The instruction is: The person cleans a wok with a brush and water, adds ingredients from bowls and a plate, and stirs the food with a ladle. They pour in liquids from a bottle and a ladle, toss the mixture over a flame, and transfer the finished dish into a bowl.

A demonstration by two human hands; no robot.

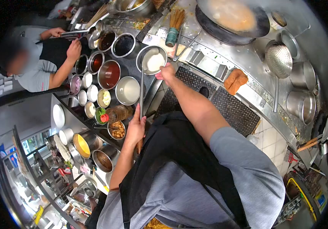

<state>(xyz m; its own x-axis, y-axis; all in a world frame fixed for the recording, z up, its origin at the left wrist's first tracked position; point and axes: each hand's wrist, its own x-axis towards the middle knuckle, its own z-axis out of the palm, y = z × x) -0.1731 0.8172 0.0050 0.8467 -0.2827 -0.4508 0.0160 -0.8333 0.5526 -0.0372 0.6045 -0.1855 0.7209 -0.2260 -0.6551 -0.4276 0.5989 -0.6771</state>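
Observation:
My left hand (pixel 135 129) is closed round the handle of a long ladle (pixel 141 91), whose head is inside a steel bowl of white contents (pixel 156 62). My right hand (pixel 166 73) grips the rim of that bowl at its lower right side. Just left of the bowl stand a pot of black liquid (pixel 123 45) and a pot of whitish liquid (pixel 127 90). Near my left hand are a bottle with a red cap (pixel 119 113) and a bowl of brown cubes (pixel 117 130).
A person (pixel 53 57) works at the upper left. A wok (pixel 232 19) with steaming contents sits at the top right, near a bamboo brush (pixel 175 26), a perforated ladle (pixel 278 59) and a brown cloth (pixel 235 81). Black mats (pixel 234 110) lie on the floor.

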